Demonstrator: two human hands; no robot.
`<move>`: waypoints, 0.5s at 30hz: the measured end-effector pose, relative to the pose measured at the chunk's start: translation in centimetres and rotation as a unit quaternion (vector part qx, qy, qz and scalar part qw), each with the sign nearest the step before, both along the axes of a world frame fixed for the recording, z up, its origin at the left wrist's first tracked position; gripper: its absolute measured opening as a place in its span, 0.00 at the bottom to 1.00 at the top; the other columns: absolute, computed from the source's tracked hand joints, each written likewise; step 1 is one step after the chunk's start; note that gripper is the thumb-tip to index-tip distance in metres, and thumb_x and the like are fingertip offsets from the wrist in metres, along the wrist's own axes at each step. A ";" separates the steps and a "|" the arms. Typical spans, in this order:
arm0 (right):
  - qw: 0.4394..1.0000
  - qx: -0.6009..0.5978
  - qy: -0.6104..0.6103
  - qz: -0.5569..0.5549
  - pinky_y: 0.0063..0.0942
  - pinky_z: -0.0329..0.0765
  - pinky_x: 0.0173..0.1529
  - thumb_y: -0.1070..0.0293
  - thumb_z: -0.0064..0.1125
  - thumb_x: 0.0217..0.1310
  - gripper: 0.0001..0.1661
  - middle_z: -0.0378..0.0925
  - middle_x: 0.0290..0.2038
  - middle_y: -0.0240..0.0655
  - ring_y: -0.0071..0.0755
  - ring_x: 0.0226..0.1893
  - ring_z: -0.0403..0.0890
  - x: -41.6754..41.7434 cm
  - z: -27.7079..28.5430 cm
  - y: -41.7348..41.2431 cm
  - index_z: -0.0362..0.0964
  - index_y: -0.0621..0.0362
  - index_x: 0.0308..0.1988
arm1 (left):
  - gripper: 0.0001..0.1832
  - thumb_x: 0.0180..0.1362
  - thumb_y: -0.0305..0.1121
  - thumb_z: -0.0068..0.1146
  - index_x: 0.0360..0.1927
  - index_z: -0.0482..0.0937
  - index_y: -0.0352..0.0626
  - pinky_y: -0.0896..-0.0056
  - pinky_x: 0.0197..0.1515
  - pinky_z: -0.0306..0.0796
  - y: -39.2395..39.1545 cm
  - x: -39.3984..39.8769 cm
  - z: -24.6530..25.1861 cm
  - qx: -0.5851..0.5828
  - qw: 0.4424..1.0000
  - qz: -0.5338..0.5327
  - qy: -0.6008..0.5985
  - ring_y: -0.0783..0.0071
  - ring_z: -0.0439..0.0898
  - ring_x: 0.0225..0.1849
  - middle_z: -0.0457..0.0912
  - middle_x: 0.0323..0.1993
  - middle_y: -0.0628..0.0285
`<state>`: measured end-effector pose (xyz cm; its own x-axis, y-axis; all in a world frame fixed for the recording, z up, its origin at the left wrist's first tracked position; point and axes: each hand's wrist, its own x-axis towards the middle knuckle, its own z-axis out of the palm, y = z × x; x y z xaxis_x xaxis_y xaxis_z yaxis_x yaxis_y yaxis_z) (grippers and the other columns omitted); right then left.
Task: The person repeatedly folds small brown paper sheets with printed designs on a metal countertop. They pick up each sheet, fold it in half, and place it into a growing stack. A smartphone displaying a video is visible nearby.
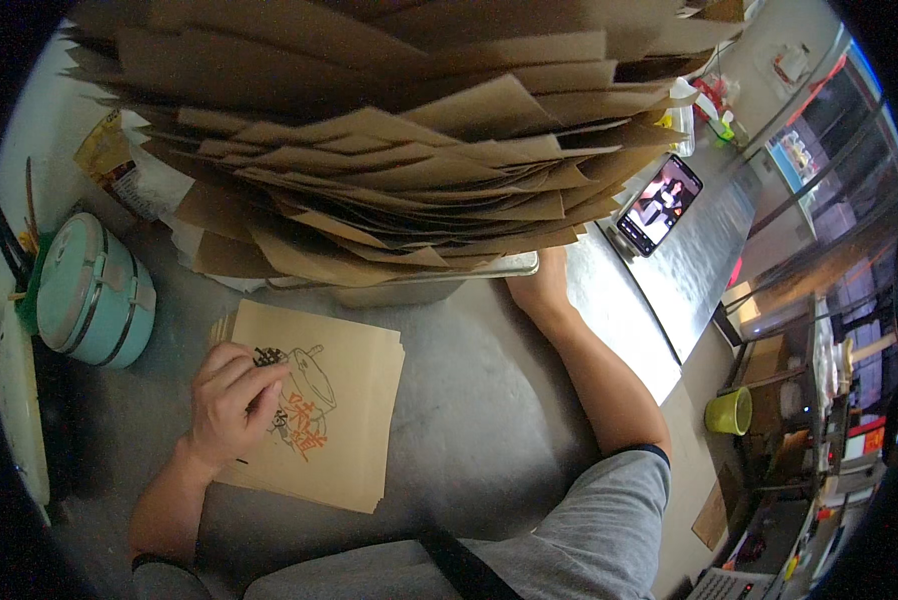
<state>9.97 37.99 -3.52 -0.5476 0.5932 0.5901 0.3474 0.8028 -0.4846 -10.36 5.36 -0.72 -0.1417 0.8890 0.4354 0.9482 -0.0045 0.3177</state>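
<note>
A stack of printed brown kraft paper sheets or bags (344, 420) lies on the metal table (486, 390) before me. Over its left part is my left hand (242, 397), fingers curled, thumb and fingertips close together; whether it pinches a sheet cannot be told. A tall, uneven pile of brown kraft paper (389, 165) rises at the top, resting on a metal tray (520, 264). My right hand (542, 281) is at the tray's right end, its fingers hidden behind the tray and the pile, so its grip is unseen.
A light green lidded food container (100, 292) stands at the left. A phone (659, 206) with a lit screen leans on a stand at the upper right, on a shiny metal surface (708, 247). A yellow-green bin (728, 411) and crowded shelves are further right.
</note>
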 end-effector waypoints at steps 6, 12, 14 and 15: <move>1.000 0.001 -0.018 -0.018 0.43 0.73 0.36 0.67 0.58 0.50 0.08 0.75 0.27 0.45 0.51 0.32 0.77 0.1 -0.4 0.1 0.71 0.61 0.25 | 0.09 0.50 0.26 0.60 0.37 0.83 0.41 0.61 0.40 0.70 0.0 0.0 0.1 -0.006 1.000 0.000 0.005 0.61 0.74 0.37 0.76 0.26 0.60; 0.998 -0.007 -0.054 -0.011 0.45 0.73 0.37 0.67 0.59 0.49 0.08 0.75 0.27 0.44 0.53 0.33 0.77 -0.2 -0.5 0.4 0.72 0.60 0.26 | 0.09 0.51 0.26 0.60 0.38 0.84 0.40 0.62 0.39 0.70 0.1 0.1 0.1 -0.005 1.000 0.003 0.008 0.62 0.73 0.37 0.76 0.26 0.60; 0.999 0.004 -0.052 -0.009 0.45 0.73 0.37 0.68 0.58 0.50 0.07 0.75 0.28 0.44 0.54 0.34 0.77 -0.2 -0.6 0.3 0.73 0.60 0.27 | 0.09 0.51 0.26 0.59 0.38 0.84 0.40 0.62 0.39 0.70 0.0 0.1 0.1 -0.006 1.000 0.003 0.007 0.63 0.73 0.37 0.76 0.26 0.60; 0.999 0.008 -0.046 -0.009 0.45 0.74 0.37 0.69 0.58 0.50 0.06 0.75 0.28 0.44 0.53 0.34 0.77 -0.1 -0.6 0.4 0.73 0.60 0.28 | 0.09 0.51 0.26 0.59 0.38 0.84 0.40 0.62 0.39 0.70 0.0 0.1 0.1 -0.006 1.000 0.003 0.007 0.63 0.73 0.37 0.76 0.26 0.60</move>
